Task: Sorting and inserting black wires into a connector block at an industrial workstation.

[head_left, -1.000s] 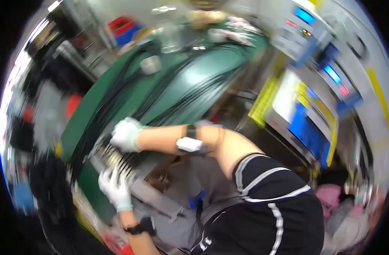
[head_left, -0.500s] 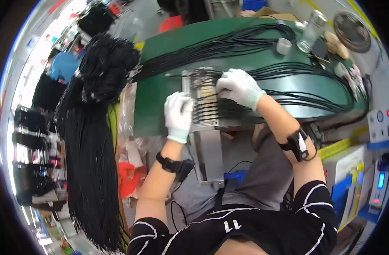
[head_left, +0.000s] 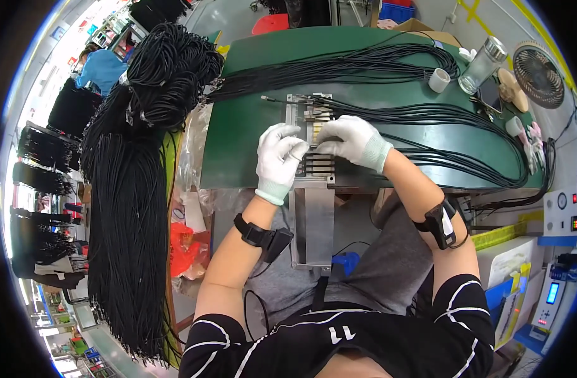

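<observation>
So the metal slotted fixture (head_left: 313, 183) sits near the front edge of the green table (head_left: 244, 145), with black cable ends (head_left: 318, 169) lined up across its lower slots and both gloved hands working right at it. The left hand (head_left: 279, 157) is just left of the fixture's middle, fingers curled in and thumb close to the index finger; can't tell if there's anything pinched in there. The right hand (head_left: 352, 140) comes in over the fixture's right side, fingers bent and bunched toward the slots, and its tips are too tucked away to say whether they've got hold of a cable. Off the fixture's upper left corner there's a lone cable plug (head_left: 269, 99) poking out. Looped black cables (head_left: 427, 113) run off to the right of the fixture, and another bundle (head_left: 339, 68) lies beyond it. Further out to the fixture's upper right you've got a white cup (head_left: 439, 80), a glass bottle (head_left: 482, 66) and a round fan (head_left: 538, 74). Huge hanging hank of black cables (head_left: 124, 239) well left of the fixture, too.
</observation>
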Available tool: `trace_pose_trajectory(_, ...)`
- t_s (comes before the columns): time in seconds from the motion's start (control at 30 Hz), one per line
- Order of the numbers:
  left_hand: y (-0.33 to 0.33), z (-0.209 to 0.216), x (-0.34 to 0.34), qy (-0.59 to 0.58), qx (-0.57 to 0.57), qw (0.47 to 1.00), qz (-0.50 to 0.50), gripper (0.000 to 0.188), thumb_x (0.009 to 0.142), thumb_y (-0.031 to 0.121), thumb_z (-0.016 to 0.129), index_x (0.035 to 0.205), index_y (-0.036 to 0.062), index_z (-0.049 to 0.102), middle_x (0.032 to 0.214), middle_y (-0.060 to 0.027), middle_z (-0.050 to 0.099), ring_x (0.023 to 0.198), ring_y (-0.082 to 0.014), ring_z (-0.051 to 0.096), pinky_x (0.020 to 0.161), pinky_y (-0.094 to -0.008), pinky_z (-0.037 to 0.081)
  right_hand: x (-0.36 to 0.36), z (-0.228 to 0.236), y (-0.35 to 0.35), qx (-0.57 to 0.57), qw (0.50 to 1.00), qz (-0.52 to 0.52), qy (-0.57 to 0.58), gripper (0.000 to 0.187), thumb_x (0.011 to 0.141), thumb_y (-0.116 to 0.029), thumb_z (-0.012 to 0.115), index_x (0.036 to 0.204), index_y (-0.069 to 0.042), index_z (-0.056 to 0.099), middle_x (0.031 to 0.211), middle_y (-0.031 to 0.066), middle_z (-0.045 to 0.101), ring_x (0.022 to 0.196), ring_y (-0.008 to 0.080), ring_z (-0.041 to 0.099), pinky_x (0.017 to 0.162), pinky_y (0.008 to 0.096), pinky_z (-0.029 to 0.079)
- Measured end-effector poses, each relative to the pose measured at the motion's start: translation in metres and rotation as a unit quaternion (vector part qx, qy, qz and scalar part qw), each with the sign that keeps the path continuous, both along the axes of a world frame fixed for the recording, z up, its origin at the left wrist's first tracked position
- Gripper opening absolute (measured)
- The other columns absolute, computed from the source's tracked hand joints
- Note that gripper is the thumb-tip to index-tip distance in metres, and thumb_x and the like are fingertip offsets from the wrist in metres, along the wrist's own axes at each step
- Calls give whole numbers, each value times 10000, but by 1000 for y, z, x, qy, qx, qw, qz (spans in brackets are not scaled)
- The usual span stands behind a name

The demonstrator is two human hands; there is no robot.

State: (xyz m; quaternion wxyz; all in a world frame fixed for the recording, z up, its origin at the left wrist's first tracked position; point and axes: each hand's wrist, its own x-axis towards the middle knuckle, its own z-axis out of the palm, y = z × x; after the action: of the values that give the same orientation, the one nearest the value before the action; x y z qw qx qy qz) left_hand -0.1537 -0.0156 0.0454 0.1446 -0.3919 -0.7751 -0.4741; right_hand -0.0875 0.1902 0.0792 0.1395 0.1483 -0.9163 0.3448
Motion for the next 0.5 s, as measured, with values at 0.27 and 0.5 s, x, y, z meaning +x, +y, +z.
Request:
trace_pose_trajectory(0.27, -12, -4, -12, -19, 30, 999, 38, 136, 837, 166, 747, 849, 34, 715, 1069, -92, 691, 1118, -274, 583, 968, -377, 464, 3, 11, 17, 0, 995, -78, -54, 168, 776, -197, 769, 894, -92, 712, 843, 107, 692, 832, 317, 636, 746, 412, 501)
trace_pose_trajectory(0.5, -16, -5, -16, -33, -83, 990, 111, 165, 918, 182, 674, 943, 27, 724, 1066, -109, 702, 1056, -248, 620, 953, -349, 468, 1, 1, 12, 66, 996, -51, 4, 136, 779, -181, 749, 886, -103, 716, 830, 75, 693, 827, 308, 629, 764, 408, 497)
